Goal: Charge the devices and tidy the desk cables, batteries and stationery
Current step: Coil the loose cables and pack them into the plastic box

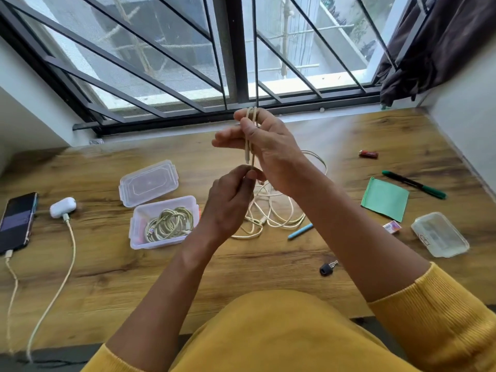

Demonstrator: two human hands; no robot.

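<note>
- The right hand (271, 154), raised above the worktop (268, 269), has a white cable (279, 210) looped over its fingers, thumb pressing the strands against them.
- The left hand (230, 200) sits just below, its grip pinching the same cable between thumb and fingertips.
- The rest of the cable lies in loose loops on the worktop under both hands.
- An open clear box (139, 237) left of the hands holds a coiled cable (169, 221); its lid (149, 182) lies behind it.
- Far left, a phone (17, 221) and a white earbud case (63, 207) each have a cable plugged in.
- At right lie a green marker (414, 183), a green notepad (385, 199) and a red battery (368, 154).
</note>
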